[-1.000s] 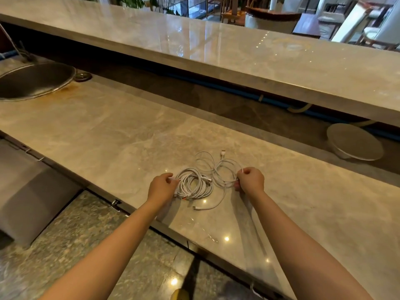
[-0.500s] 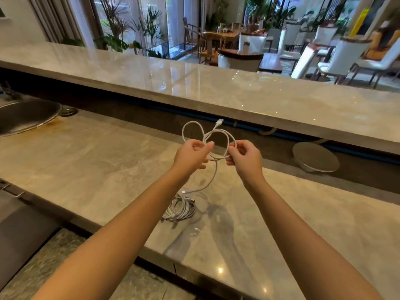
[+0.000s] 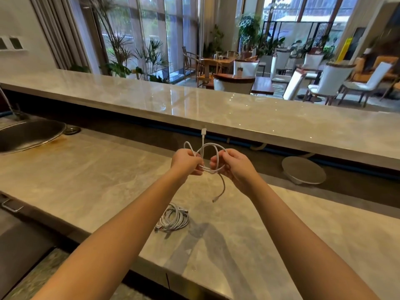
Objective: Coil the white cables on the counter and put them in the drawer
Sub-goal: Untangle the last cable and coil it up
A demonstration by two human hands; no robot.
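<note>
While both arms reach up from the bottom of the frame, the left hand (image 3: 186,161) and the right hand (image 3: 234,164) meet near the middle of the picture, each pinched on the same white cable (image 3: 213,148) and held up above the counter (image 3: 97,169). Between the two fists the cable forms a few loose loops. One plug (image 3: 203,132) stands up above the loops (it shows against the dark gap under the raised bar top (image 3: 259,113)), and the other end hangs down below the right hand, its tip (image 3: 214,200) clear of the stone.

Lower in the frame, a little left of centre, a second bundle of white cables (image 3: 174,218) lies coiled on the counter, just beside the left forearm and near the front edge. Shadows of the arms fall on the stone to its right.

At the left edge a round metal sink (image 3: 28,135) is set into the counter. To the right of the hands, a round grey disc (image 3: 303,169) sits in the recess below the bar top. Chairs, tables and potted plants fill the upper part of the frame behind the bar top.
</note>
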